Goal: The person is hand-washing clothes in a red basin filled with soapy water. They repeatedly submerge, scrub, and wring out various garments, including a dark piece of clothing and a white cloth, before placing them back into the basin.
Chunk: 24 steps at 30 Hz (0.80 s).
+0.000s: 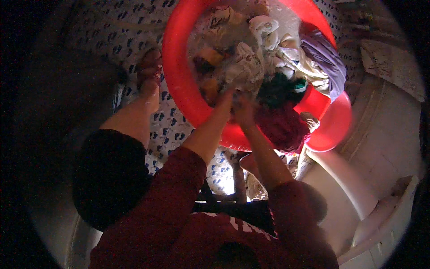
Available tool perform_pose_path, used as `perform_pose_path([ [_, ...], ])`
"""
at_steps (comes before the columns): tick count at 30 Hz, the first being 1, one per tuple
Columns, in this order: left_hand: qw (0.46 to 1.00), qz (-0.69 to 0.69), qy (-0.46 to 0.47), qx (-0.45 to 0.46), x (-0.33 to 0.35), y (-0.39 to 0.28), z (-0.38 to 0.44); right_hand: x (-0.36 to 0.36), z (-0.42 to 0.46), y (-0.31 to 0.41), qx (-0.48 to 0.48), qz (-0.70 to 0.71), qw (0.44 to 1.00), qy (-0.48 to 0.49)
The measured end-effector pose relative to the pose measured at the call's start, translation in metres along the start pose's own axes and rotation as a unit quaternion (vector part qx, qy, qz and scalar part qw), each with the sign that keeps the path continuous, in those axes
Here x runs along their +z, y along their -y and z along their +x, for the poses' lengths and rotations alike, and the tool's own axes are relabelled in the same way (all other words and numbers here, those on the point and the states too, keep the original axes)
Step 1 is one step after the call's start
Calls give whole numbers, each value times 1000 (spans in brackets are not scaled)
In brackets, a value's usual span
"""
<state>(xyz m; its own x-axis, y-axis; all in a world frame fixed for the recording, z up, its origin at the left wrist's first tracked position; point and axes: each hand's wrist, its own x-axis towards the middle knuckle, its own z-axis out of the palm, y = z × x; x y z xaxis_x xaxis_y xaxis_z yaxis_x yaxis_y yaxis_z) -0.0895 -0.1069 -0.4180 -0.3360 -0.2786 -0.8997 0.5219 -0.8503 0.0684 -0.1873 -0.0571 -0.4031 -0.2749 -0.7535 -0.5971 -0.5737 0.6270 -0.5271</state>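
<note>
A large red plastic tub (178, 70) stands in front of me, holding cloudy water and wet clothes. Both of my hands are close together just inside its near rim. My left hand (228, 101) and my right hand (244, 109) touch the near end of a bunched whitish cloth (247, 69). Dimness and blur hide my fingers, so their grip is unclear. Right of them lie a dark green cloth (278, 89) and a maroon cloth (282, 127), which hangs over the rim. Yellowish-brown cloth (211, 57) shows in the water further left.
A lavender cloth (327, 60) drapes over the tub's right rim, above a smaller red basin (336, 124). My sandalled foot (149, 69) is left of the tub, on a footprint-patterned floor covering (168, 117). A dark bulky thing (63, 101) fills the left side.
</note>
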Motion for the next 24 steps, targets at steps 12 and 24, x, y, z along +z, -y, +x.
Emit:
perform_pose_path([
  [12, 968, -100, 207, 101, 70, -3, -107, -112, -56, 127, -106, 8, 973, -206],
  [24, 975, -101, 100, 169, 56, 33, -106, -121, -96, 138, -51, 9, 971, -233],
])
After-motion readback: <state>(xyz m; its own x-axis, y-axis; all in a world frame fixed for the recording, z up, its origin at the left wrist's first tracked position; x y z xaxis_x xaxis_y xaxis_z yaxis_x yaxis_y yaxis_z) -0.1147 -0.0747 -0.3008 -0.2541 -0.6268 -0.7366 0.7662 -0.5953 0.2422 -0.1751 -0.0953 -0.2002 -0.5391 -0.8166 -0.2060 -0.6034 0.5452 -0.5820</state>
